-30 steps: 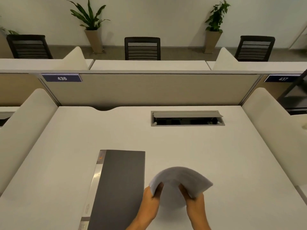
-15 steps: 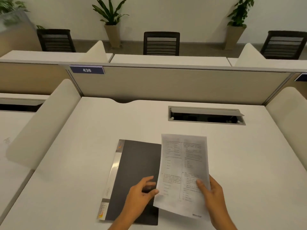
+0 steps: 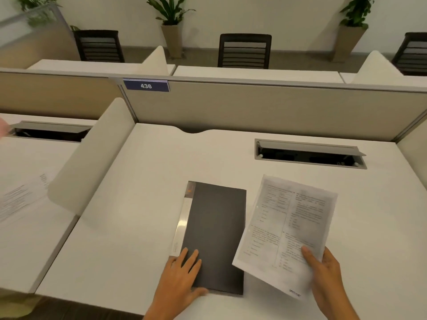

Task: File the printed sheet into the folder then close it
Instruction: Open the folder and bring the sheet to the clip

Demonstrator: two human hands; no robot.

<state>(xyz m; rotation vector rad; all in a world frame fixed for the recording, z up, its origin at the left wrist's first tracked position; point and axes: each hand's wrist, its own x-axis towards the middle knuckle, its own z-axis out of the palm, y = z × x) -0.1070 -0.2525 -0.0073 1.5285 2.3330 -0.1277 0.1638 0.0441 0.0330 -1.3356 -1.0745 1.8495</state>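
Fingers (image 3: 310,254) of my right hand (image 3: 328,278) pinch the printed sheet's (image 3: 286,229) near corner, sheet lifted right of the folder (image 3: 215,236) | left hand (image 3: 182,276) flat, fingers spread on the closed dark folder's near end | folder lies on the white desk (image 3: 138,215)

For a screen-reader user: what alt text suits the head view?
Right hand holds a printed sheet beside a closed dark folder on a white desk; left hand rests on the folder's near corner.
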